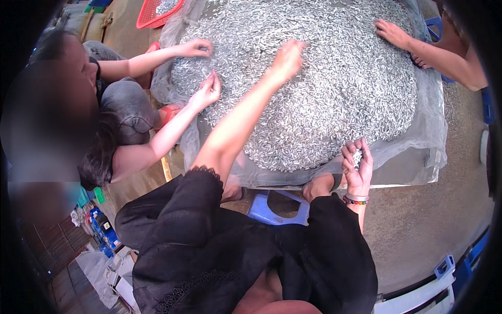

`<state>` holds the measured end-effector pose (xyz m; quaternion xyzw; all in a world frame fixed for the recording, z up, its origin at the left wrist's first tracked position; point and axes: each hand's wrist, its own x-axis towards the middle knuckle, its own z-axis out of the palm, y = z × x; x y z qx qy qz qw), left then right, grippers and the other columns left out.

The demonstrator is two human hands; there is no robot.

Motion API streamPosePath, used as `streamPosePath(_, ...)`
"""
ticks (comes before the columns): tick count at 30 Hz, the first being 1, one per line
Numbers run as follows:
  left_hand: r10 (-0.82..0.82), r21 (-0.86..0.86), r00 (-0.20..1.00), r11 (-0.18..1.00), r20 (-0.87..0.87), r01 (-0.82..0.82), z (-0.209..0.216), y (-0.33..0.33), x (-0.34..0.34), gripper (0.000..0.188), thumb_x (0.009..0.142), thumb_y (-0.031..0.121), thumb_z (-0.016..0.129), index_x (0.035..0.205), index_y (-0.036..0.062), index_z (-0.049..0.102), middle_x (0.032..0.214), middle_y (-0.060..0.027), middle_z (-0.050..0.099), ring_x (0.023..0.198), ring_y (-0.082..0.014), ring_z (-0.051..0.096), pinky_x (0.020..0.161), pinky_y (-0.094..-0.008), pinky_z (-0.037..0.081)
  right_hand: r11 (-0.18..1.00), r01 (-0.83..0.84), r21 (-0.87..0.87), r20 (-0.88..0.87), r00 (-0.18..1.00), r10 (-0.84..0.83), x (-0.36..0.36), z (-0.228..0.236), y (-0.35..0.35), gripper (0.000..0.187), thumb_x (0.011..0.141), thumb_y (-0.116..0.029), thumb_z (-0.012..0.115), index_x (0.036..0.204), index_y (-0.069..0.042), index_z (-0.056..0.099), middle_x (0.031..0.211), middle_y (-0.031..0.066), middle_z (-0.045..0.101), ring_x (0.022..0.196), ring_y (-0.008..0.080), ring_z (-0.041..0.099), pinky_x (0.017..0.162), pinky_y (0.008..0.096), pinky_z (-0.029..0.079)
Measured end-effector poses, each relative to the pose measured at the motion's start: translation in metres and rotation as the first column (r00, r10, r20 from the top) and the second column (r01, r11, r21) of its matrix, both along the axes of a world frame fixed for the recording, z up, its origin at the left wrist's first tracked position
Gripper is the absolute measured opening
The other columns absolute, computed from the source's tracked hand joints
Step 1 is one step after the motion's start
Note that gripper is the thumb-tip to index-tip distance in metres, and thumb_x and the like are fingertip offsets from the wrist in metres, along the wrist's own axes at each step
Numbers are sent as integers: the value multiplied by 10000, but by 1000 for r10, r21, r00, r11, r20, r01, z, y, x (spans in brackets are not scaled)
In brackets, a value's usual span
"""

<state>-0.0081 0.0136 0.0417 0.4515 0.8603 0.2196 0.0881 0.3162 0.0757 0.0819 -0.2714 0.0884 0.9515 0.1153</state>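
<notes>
A broad heap of small silvery fish [334,89] is spread over a pale mesh net [418,152] on a low table. My left hand [289,60] reaches far across, over the upper middle of the heap. Its fingers are drawn together at the fish, and whatever is between them is too small to make out. Close to the near right edge of the heap, my right hand [357,166] is turned palm up. The fingers curl round a small clump of fish [357,158] in the palm.
At left, a co-worker's two hands [201,73] are over the heap's edge; another person's hand [392,34] rests on it at the far right. A red basket [160,13] stands at the upper left. A blue plastic stool [280,208] is below the table's near edge.
</notes>
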Motion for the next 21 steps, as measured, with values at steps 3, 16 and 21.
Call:
streamPosePath(3,-35,-96,990,995,-135,22,-28,2,-32,423,693,62,708,1103,82,606,1073,-149,560,1021,-339,533,891,-403,441,1000,30,-8,33,999,-29,2,-4,2,226,945,-227,454,820,-39,454,755,80,408,586,146,356,368,200,278)
streamPosePath(16,-73,-21,646,991,760,136,41,-45,73,243,824,170,624,1055,104,666,963,-108,661,826,-168,657,756,-308,496,998,67,5,6,998,-67,1,-5,8,201,943,-200,441,834,-32,458,768,80,414,605,148,366,385,207,283)
streamPosePath(21,-185,43,965,983,185,180,20,-63,45,221,841,251,618,1019,141,688,1048,-117,630,809,-247,655,768,-351,494,996,38,79,30,999,-41,-4,-11,3,211,943,-208,446,843,-24,474,773,92,436,601,150,377,382,198,282)
